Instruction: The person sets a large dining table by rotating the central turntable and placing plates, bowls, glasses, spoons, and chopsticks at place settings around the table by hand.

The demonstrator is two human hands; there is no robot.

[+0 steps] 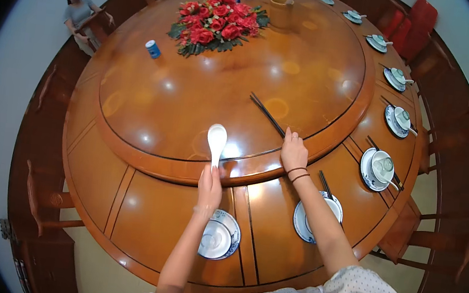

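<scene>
My left hand (209, 189) grips the handle of a white ceramic soup spoon (217, 138), its bowl pointing away from me over the lazy Susan. In my right hand (294, 152) is a pair of dark chopsticks (266, 113), tips pointing to the far left. Below my left wrist lies a blue-patterned plate (234, 233) with a white bowl (213, 239) on it, partly covered by my forearm. Another plate (302, 219) with a bowl (333, 210) and dark chopsticks (325, 184) sits partly behind my right forearm.
On the wooden lazy Susan (205, 95) are red artificial-looking flowers (220, 21), a woven container (280, 13) and blue cans (152, 49). Several place settings (382, 165) line the round table's right side. Wooden chairs (407, 227) surround it. A person (80, 14) stands at a chair, far left.
</scene>
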